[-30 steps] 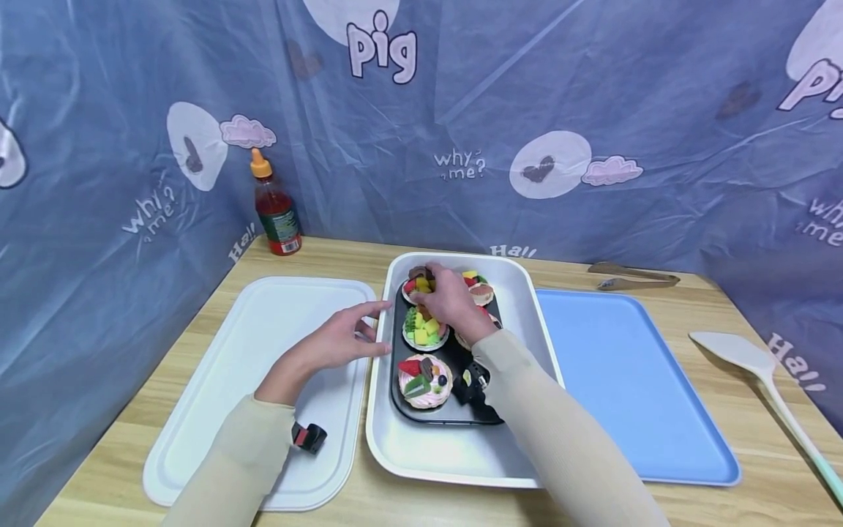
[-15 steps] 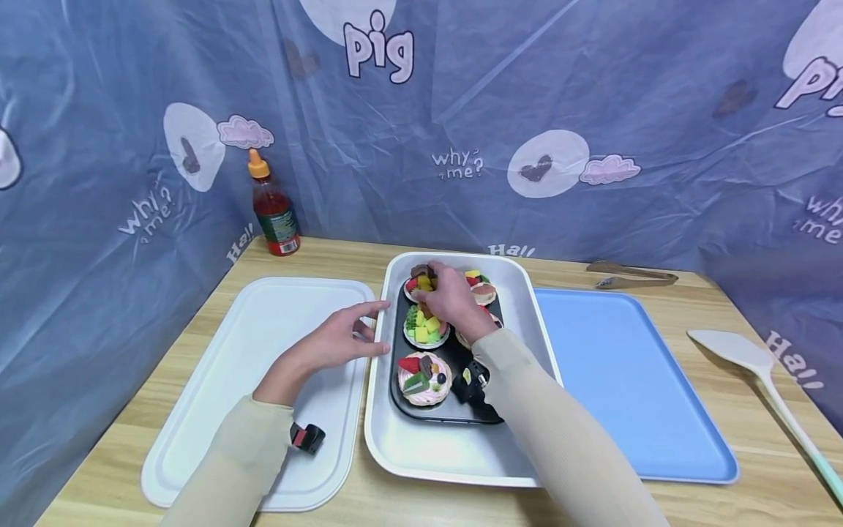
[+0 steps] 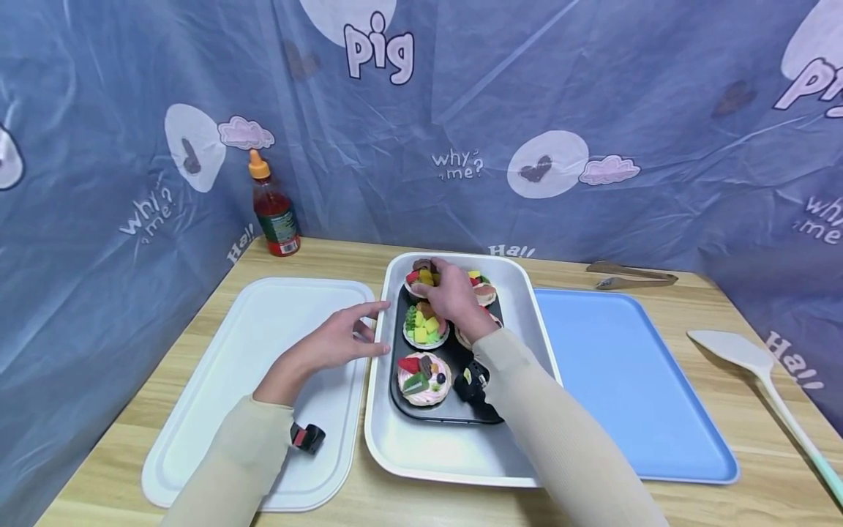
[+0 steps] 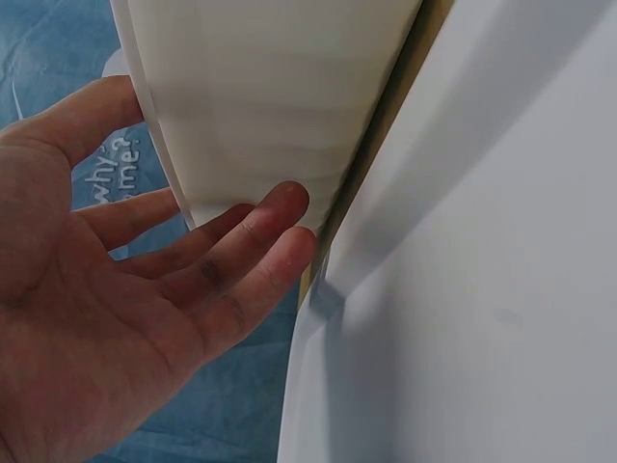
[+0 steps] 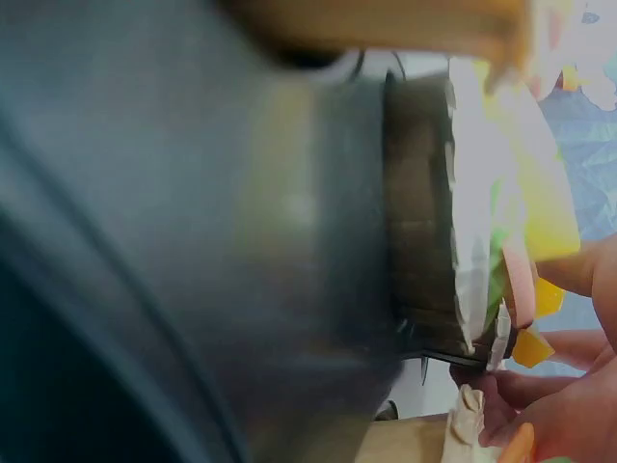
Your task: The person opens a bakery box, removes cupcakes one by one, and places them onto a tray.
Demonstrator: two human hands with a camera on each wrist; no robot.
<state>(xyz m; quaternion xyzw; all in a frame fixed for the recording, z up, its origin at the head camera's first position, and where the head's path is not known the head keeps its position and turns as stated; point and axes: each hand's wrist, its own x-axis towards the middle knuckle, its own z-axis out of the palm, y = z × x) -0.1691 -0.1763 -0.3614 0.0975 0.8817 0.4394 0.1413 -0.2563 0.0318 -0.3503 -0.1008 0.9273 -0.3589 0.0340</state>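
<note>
"What's that right hand [image 3: 454,296] got?"

"A fruit-topped tart [image 3: 420,282], pinched between thumb and fingers, at the far left corner of the white pan [image 3: 454,457]. I can't tell whether it's clear of the black tin [image 3: 457,359] inside the pan."

"And the others?"

"A green-and-yellow tart [image 3: 424,329] and a pink one [image 3: 424,380] run down the pan's left side. Two more sit along its right, one partly behind the wrist."

"The left hand [image 3: 339,338]?"

"Holding nothing, fingers loosely extended at the pan's left rim."

"Around the pan?"

"On the bench [image 3: 342,252], a white tray [image 3: 283,311] to its left, a sauce bottle [image 3: 279,212] beyond that; to its right a blue tray [image 3: 626,380], with tongs [image 3: 635,279] behind and a spatula [image 3: 737,351] farther right."
</note>
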